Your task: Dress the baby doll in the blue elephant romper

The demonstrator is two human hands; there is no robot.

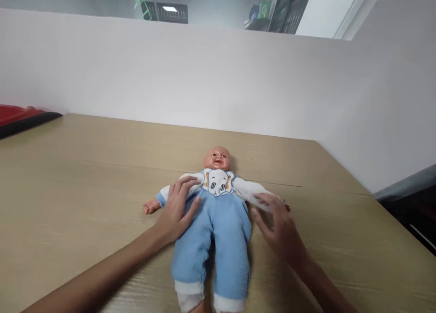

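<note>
A baby doll [218,217] lies on its back on the wooden table [85,167], head away from me. It wears light blue fleece overalls with an elephant bib and white sleeves. My left hand [177,211] rests flat on the doll's side and its arm, fingers stretched out. My right hand [277,226] lies over the doll's other arm, fingers spread and slightly blurred, covering the sleeve's end. The doll's feet run off the bottom edge of the picture.
A white partition wall [218,77] stands behind the table and along its right side. A red and black object [20,117] sits at the far left edge. A dark surface [412,204] lies beyond the table's right edge.
</note>
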